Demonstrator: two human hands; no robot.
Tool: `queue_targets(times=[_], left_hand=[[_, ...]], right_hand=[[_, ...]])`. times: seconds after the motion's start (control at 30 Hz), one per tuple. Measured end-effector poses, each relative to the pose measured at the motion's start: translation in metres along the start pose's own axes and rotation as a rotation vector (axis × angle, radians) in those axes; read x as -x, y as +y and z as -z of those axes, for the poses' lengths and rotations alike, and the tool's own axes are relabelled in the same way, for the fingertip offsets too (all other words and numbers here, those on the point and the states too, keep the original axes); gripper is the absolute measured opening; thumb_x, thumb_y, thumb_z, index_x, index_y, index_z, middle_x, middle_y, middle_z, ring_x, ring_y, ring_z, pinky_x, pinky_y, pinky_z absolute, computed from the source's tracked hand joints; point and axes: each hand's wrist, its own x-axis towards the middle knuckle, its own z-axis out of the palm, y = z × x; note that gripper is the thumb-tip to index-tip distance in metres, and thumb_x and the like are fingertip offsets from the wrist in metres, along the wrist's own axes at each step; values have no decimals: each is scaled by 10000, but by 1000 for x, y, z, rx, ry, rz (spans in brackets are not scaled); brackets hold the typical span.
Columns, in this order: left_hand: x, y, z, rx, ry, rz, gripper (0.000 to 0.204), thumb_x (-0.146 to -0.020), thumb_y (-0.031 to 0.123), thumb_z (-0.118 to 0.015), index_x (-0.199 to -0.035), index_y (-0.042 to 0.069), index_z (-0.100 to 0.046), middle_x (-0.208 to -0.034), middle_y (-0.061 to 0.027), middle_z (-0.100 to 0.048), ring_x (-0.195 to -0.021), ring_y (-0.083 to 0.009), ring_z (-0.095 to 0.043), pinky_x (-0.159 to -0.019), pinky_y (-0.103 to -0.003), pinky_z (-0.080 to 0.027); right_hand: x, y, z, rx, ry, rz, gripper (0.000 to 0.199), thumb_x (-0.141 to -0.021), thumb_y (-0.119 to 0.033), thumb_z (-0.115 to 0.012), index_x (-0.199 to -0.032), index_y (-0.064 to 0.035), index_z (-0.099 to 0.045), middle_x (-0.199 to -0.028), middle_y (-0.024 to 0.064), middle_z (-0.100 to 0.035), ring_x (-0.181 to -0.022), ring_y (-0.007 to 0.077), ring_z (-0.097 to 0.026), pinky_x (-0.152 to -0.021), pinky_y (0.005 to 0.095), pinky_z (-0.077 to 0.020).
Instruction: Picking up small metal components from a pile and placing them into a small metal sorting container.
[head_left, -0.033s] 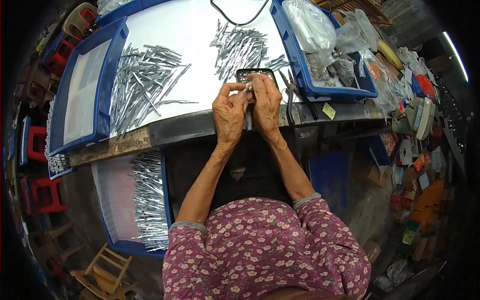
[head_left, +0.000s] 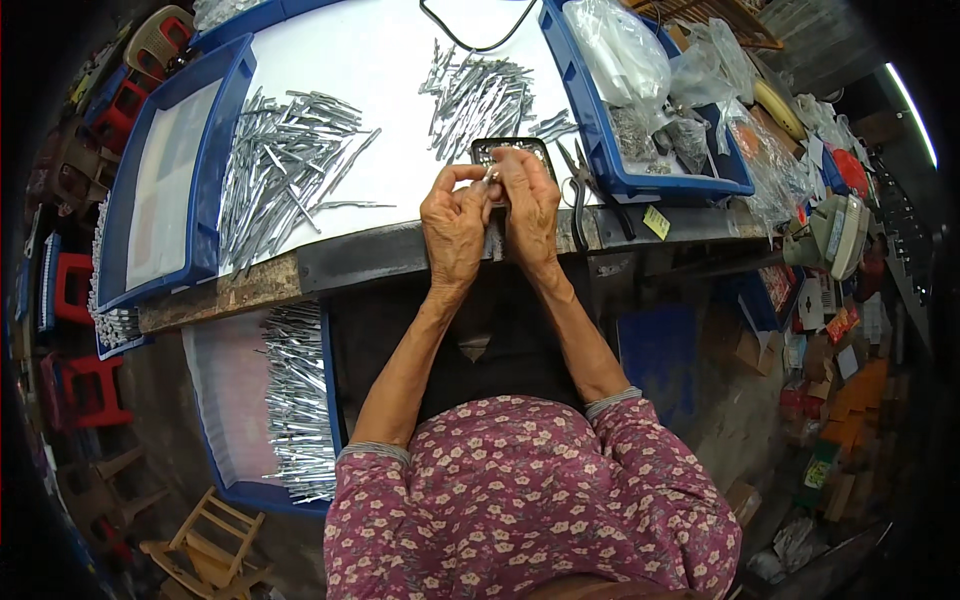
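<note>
Over the table's front edge my two hands meet, fingertips pinched close together. My left hand (head_left: 455,230) is closed on a small silvery metal piece (head_left: 491,174), most of it hidden by the fingers. My right hand (head_left: 532,210) pinches at the same piece from the other side. Just beyond the fingers sits a small black tray (head_left: 545,148) with tiny shiny parts in it, partly covered by my right hand. Behind it lies a heap of slim silvery metal pieces (head_left: 485,95). A larger heap of similar pieces (head_left: 285,165) spreads to the left.
Pliers (head_left: 622,215) and scissors (head_left: 578,215) lie right of my hands, by a yellow tag (head_left: 657,222). A blue bin (head_left: 640,185) with plastic bags stands beyond. At left is a blue tray (head_left: 205,200); below the table, another bin (head_left: 265,495) holds metal pieces.
Both hands have shifted very slightly left, still together around the small metal piece. Nothing else has visibly moved.
</note>
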Motion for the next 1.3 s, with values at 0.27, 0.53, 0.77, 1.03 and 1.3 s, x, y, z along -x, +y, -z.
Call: queue_targets(times=[0.27,0.53,0.77,1.03,1.3], left_hand=[[4,6,4,2,-5,74,88,-853,36,-490,-888,-29,-537,-587,22,-487,-494,-4,-375,-431,-151,-274],[4,3,9,59,-10,76,75,-847,18,-480,-886,-35,-517,-574,8,-495,-479,-16,-373,-423,-160,-276],[5,1,14,35,-20,89,73,-845,18,-477,-885,-35,-507,-562,11,-479,-464,-23,-366,-413,-165,-270],[7,1,12,0,12,67,83,-850,57,-463,-869,-17,-495,-531,35,-419,-457,-19,-342,-406,-172,-249],[7,-1,6,-93,-18,80,83,-855,65,-450,-871,-12,-478,-534,39,-404,-463,-20,-329,-415,-183,-250]], right_hand=[[-2,-6,5,-77,-53,-120,269,-887,-158,-499,-1039,65,-493,-714,41,-528,-600,70,-499,-560,199,-418],[0,-7,5,-1,-90,-108,303,-878,-199,-527,-1034,59,-498,-720,18,-518,-614,61,-483,-560,191,-411],[1,0,-1,68,-90,-88,259,-908,-203,-476,-1000,37,-510,-684,15,-512,-595,57,-469,-531,176,-407],[6,0,1,154,-43,56,248,-857,-101,-536,-1039,55,-474,-726,30,-549,-616,56,-495,-549,183,-428],[3,2,3,221,-12,137,264,-825,-47,-554,-1049,58,-460,-722,30,-550,-604,54,-502,-524,173,-415]])
